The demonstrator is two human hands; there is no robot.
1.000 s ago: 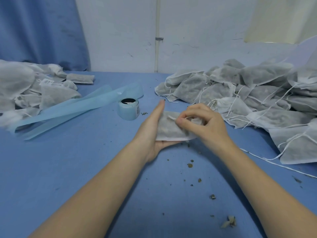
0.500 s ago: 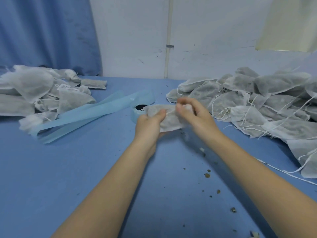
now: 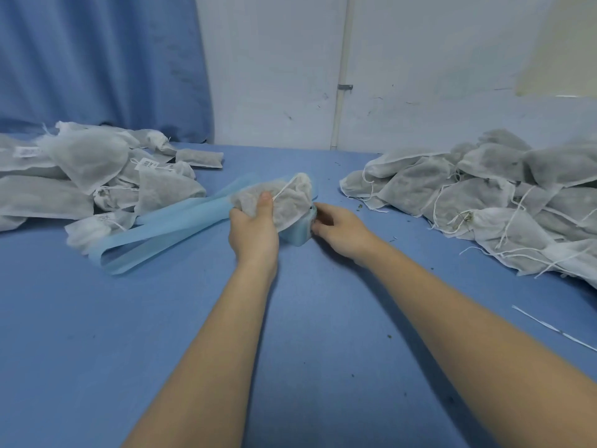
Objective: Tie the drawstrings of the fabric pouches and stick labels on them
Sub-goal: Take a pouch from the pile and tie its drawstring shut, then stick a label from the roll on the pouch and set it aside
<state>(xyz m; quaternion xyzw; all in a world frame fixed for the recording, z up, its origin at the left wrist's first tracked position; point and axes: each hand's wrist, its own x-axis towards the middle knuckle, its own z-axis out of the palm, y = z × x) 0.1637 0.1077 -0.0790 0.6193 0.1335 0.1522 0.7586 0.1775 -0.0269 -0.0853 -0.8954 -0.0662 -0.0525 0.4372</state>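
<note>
My left hand (image 3: 255, 231) grips a white fabric pouch (image 3: 284, 200) with a white drawstring, held above the blue table (image 3: 161, 318). Its thumb lies across the pouch. Just under the pouch stands a light blue label roll (image 3: 298, 232). My right hand (image 3: 339, 231) reaches to the roll's right side, fingers curled at its edge; the fingertips are partly hidden. A long light blue backing strip (image 3: 161, 226) trails from the roll to the left.
A heap of pouches with labels (image 3: 80, 176) lies at the left. A larger heap of pouches with loose strings (image 3: 484, 195) lies at the right. A stray white string (image 3: 555, 331) lies near the right edge. Small crumbs dot the cloth. A wall and blue curtain stand behind.
Both hands moved forward with the pouch to the label roll. My right hand let go of the pouch's string and dropped to the roll. My left hand now holds the pouch alone.
</note>
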